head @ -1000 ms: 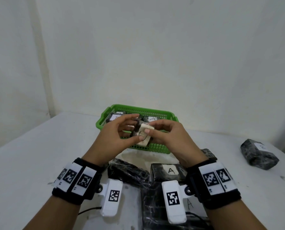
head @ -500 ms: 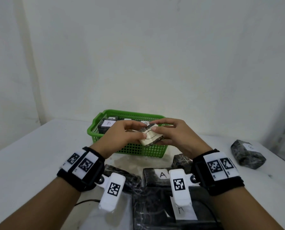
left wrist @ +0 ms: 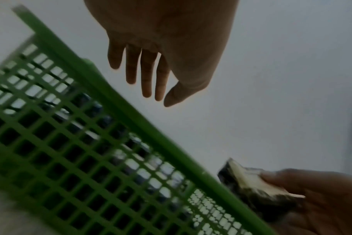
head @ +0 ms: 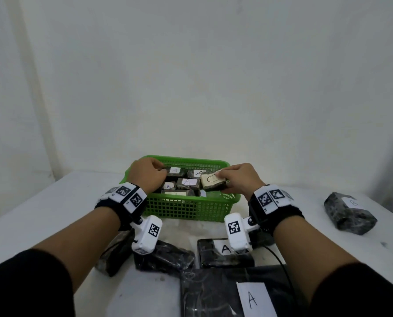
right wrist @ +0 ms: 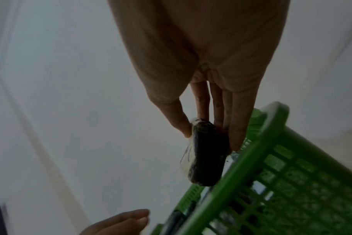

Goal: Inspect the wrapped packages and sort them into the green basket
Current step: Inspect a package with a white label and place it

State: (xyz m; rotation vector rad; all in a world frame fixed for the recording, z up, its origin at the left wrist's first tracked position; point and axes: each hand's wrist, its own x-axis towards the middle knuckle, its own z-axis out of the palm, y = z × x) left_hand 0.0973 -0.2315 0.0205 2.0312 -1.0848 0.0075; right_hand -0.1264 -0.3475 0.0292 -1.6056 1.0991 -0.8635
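A small dark wrapped package point(head: 213, 183) with a white label marked C is pinched by my right hand point(head: 231, 179), thumb on one face and fingers on the other point(right wrist: 205, 155). It hangs just above the right part of the green basket point(head: 191, 205). My left hand point(head: 149, 173) hovers over the basket's left part and holds nothing. In the left wrist view its fingers point(left wrist: 147, 82) hang straight above the basket rim point(left wrist: 131, 114). Several wrapped packages point(head: 187, 182) with A labels lie inside the basket.
On the white table in front of the basket lie a dark package labelled A point(head: 223, 250), a large black one with an A label point(head: 213, 294) and two unlabelled black ones point(head: 163, 257). A package labelled B point(head: 349, 212) sits far right. A wall stands close behind.
Both hands held the C package together in front of the basket. The left hand has let go and moved left over the basket; the right hand has carried the package over the basket.
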